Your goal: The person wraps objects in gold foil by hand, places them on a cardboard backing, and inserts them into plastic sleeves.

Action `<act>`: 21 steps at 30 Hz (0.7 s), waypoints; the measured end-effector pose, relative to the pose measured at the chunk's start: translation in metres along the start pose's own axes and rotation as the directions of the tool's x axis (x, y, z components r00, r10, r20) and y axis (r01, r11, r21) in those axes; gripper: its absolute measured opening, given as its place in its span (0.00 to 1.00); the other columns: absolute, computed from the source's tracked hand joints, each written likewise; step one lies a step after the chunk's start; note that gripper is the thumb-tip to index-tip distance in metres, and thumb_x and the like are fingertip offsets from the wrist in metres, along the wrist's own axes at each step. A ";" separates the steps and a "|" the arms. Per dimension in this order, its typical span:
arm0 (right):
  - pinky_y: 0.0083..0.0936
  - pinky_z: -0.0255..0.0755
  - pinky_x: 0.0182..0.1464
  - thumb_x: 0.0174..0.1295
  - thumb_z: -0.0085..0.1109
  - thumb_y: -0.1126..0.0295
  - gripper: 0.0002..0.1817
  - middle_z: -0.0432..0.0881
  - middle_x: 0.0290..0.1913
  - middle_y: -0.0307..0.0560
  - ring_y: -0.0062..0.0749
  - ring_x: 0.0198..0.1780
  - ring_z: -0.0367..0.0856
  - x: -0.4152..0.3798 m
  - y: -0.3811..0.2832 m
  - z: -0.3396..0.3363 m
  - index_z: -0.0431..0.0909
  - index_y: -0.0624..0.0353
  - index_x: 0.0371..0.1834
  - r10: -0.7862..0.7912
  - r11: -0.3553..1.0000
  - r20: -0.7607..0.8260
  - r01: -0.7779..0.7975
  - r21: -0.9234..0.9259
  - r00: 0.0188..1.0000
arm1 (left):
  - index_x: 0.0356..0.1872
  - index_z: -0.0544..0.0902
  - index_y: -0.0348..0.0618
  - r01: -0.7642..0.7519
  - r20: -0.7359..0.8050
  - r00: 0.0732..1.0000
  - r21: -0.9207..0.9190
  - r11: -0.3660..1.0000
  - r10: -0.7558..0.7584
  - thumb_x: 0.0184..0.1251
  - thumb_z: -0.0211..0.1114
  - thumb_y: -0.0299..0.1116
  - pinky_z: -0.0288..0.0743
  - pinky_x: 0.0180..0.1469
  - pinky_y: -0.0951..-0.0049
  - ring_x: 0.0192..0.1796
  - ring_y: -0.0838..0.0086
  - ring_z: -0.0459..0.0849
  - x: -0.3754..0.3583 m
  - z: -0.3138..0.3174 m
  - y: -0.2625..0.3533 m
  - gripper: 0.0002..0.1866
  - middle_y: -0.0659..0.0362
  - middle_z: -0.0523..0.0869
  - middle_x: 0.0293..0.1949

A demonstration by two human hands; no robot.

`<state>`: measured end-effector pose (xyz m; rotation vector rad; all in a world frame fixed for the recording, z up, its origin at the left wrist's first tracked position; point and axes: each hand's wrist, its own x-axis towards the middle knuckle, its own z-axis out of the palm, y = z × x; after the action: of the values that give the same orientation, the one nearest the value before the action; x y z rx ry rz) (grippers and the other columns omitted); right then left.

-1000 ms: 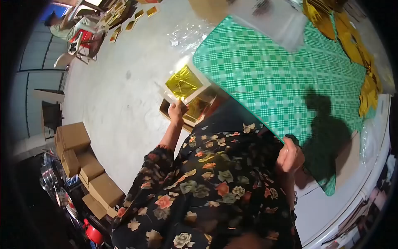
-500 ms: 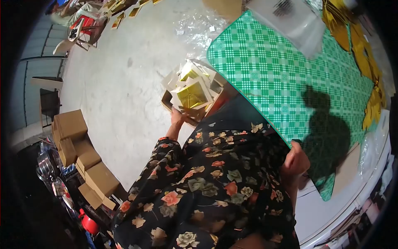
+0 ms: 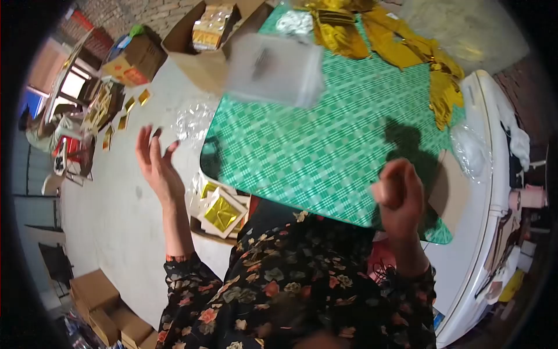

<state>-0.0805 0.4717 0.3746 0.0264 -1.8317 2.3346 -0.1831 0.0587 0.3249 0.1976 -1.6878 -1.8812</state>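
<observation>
My left hand (image 3: pixel 158 168) is raised in the air left of the table, its fingers apart and nothing in them. Below and right of it, an open cardboard box (image 3: pixel 216 237) holds pale cards with gold foil squares (image 3: pixel 222 213), partly under the table edge. My right hand (image 3: pixel 401 189) hovers over the near right part of the green checked tabletop (image 3: pixel 302 157), fingers curled into a loose fist; I see nothing in it. A stack of clear plastic bags (image 3: pixel 276 70) lies at the table's far left.
Gold foil sheets (image 3: pixel 401 43) cover the far right edge. A large open carton (image 3: pixel 200 70) stands beyond the table. Crumpled clear plastic (image 3: pixel 189 125) lies to the left. A white appliance-like surface (image 3: pixel 479 232) borders the right. Cartons (image 3: pixel 96 291) are stacked lower left; a person (image 3: pixel 43 136) sits far left.
My left hand has left the cardboard box and risen, opening. My right hand has come off the table edge and up over the tabletop. My view has turned toward the table.
</observation>
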 end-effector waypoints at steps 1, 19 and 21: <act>0.21 0.46 0.24 0.87 0.41 0.56 0.24 0.59 0.20 0.29 0.12 0.19 0.53 0.013 0.000 0.011 0.80 0.64 0.43 -0.050 0.997 0.065 0.046 0.061 0.997 | 0.78 0.66 0.38 -0.006 0.193 0.981 -0.073 0.997 0.020 0.84 0.59 0.38 0.82 0.58 0.60 0.74 0.62 0.76 -0.007 0.033 0.025 0.29 0.51 0.73 0.77; 0.26 0.73 0.58 0.82 0.53 0.60 0.19 0.82 0.54 0.48 0.29 0.56 0.80 0.125 -0.026 0.020 0.76 0.66 0.61 0.105 0.958 0.325 -0.009 -0.286 0.940 | 0.55 0.82 0.43 0.264 0.687 0.459 0.499 0.825 -0.563 0.84 0.61 0.43 0.77 0.30 0.73 0.29 0.78 0.81 0.147 0.074 -0.032 0.15 0.64 0.81 0.29; 0.29 0.74 0.59 0.80 0.54 0.61 0.19 0.82 0.55 0.49 0.29 0.57 0.80 0.120 -0.063 0.014 0.77 0.67 0.61 0.170 0.964 0.427 -0.060 -0.260 0.888 | 0.69 0.78 0.42 0.364 0.616 0.405 0.569 0.737 -0.676 0.81 0.63 0.53 0.86 0.50 0.64 0.52 0.70 0.87 0.201 0.030 -0.071 0.28 0.56 0.88 0.47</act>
<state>-0.1909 0.4880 0.4530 0.4737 -2.3821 2.3037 -0.3837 -0.0188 0.3184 0.0019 -2.9000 -2.2961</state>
